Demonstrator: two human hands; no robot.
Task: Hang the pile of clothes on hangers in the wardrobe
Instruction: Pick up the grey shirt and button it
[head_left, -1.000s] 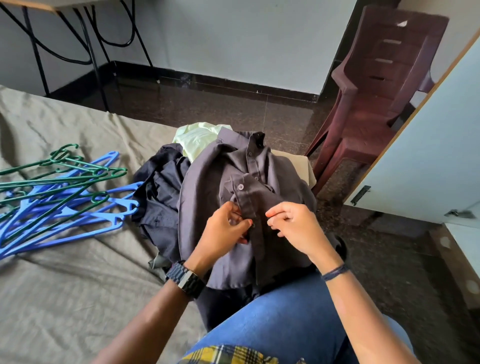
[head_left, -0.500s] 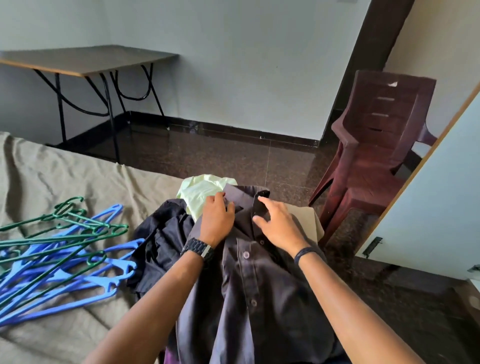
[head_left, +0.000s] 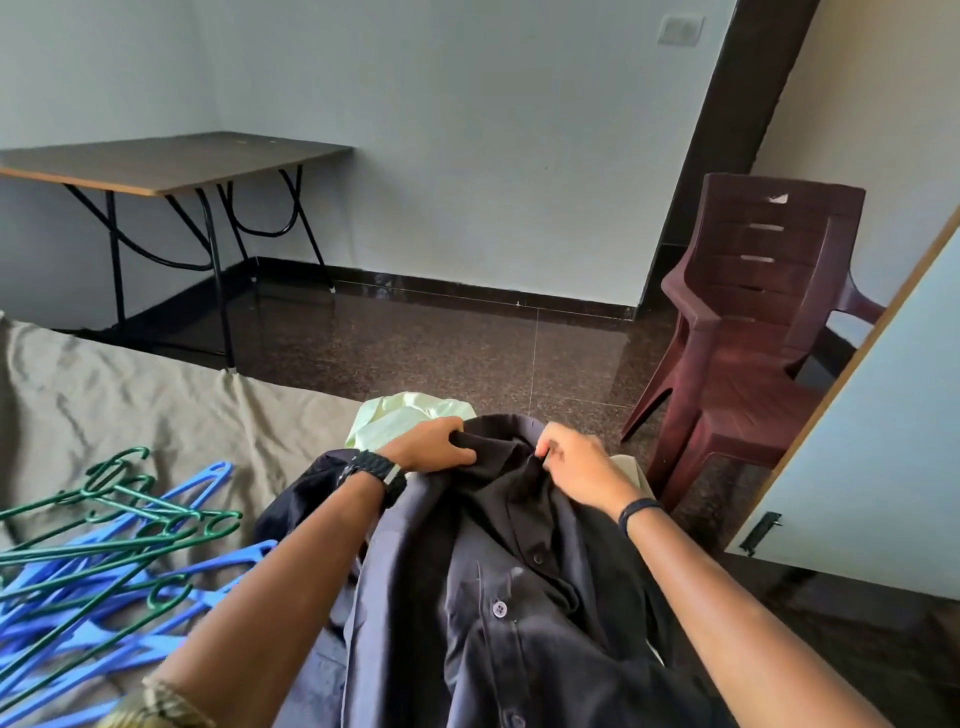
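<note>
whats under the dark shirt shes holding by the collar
A pale green garment sticks out behind the dark shirt, and another dark garment shows at its left. Anything deeper in the pile is covered.

Pretty bright, soft daylight overall, no harsh shadows. The polished dark floor (head_left: 426, 332) picks up a hazy sheen and reflections below the wall. The dark shirt (head_left: 498, 597) is so underexposed its folds mostly vanish (only the buttons stand out). Wide-angle lens bends the wardrobe door (head_left: 878, 431) edge and stretches the forearms near the bottom. Slight softness on the hangers (head_left: 104, 561) at the left edge.
</note>
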